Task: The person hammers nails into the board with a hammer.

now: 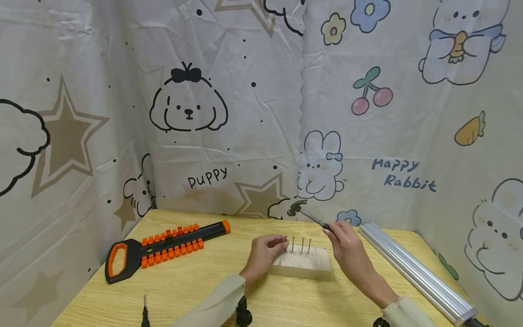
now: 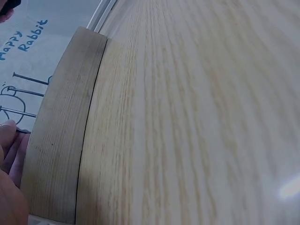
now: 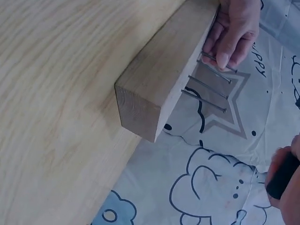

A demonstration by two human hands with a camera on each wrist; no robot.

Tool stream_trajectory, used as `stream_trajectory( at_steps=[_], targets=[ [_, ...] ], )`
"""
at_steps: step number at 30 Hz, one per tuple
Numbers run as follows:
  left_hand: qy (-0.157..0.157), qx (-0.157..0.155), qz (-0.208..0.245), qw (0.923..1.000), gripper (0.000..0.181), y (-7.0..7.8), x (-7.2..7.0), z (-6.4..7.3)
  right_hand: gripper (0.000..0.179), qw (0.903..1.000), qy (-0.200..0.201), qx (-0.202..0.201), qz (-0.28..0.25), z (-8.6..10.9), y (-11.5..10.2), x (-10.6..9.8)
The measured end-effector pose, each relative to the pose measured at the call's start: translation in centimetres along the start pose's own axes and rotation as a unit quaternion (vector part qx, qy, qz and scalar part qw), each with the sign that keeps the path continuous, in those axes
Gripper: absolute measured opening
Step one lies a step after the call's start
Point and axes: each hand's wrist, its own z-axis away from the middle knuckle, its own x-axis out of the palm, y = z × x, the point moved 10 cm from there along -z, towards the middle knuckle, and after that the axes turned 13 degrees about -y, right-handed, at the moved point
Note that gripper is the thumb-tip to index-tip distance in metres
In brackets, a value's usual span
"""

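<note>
On the table lies a pale wooden block (image 1: pixel 301 271) with several nails standing in a row along its top, such as this nail (image 1: pixel 303 245). My left hand (image 1: pixel 261 255) is at the block's left end, thumb and fingertips pinching the leftmost nail (image 3: pixel 234 70). In the right wrist view that nail's head shows beyond the thumb. My right hand (image 1: pixel 350 250) grips the black handle of a hammer (image 1: pixel 313 218). The hammer's dark head is raised above and behind the nails, apart from them. Only part of the black grip (image 3: pixel 282 176) appears in the right wrist view.
To the left lies a black and orange rack (image 1: pixel 163 247) with a handle loop. A thin screwdriver-like tool (image 1: pixel 145 313) is at the front left edge. Long silver metal bars (image 1: pixel 416 270) lie along the right side. Printed cloth (image 1: pixel 261 113) hangs behind the table.
</note>
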Motion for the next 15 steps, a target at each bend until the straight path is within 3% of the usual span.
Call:
stream_trajectory(
  at_steps=[6, 11, 13, 15],
  targets=[
    [0.001, 0.009, -0.005, 0.9999, 0.018, 0.2, -0.2, 0.0, 0.016, 0.9955, -0.085, -0.018, 0.037, -0.4, -1.0, 1.9],
    [0.0, 0.007, 0.003, 1.0, 0.017, 0.1, -0.1, 0.1, 0.015, 0.9997, -0.024, -0.001, -0.01, -0.4, -0.5, 0.5],
    [-0.001, 0.009, 0.002, 1.0, 0.017, 0.1, 0.0, 0.1, 0.014, 0.9992, -0.031, 0.005, -0.023, -0.1, -0.5, 0.7],
    [0.0, 0.011, 0.0, 0.9999, 0.016, 0.1, 0.0, 0.1, 0.01, 0.9978, -0.062, 0.01, -0.019, 0.1, -0.5, 1.5]
  ],
)
